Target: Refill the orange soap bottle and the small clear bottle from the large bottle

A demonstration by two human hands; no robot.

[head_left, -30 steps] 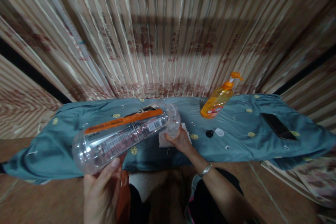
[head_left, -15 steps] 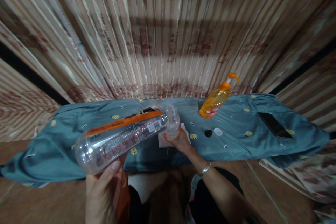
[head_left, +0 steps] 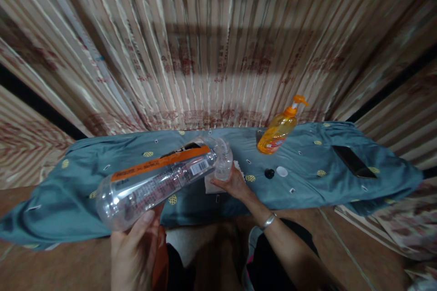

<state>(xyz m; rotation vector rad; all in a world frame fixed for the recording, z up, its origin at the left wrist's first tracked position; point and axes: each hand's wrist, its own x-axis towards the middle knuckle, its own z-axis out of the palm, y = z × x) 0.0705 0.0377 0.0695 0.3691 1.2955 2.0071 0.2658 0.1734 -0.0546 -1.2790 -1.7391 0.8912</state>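
Note:
My left hand (head_left: 138,245) is closed around the base end of a large clear plastic bottle (head_left: 153,184) with an orange and silver label. The bottle is tilted, its neck end up and to the right. There it meets a small clear plastic bottle or cup (head_left: 223,163), held by my right hand (head_left: 235,185) with fingers wrapped round it. Whether liquid is passing between the two I cannot tell. Under the right hand lies a white tissue (head_left: 211,185), partly hidden. A black cap (head_left: 269,173) and a white cap (head_left: 282,171) lie just to the right.
An orange pump bottle (head_left: 276,134) stands toward the back of the teal cloth (head_left: 297,163) covering the table. A dark phone (head_left: 354,162) lies at the right. A striped curtain (head_left: 218,54) hangs close behind. My knees and a shoe are below the front edge.
The view has shifted slightly. Both hands keep their hold on the bottle and the small container, with hardly any change in their pose.

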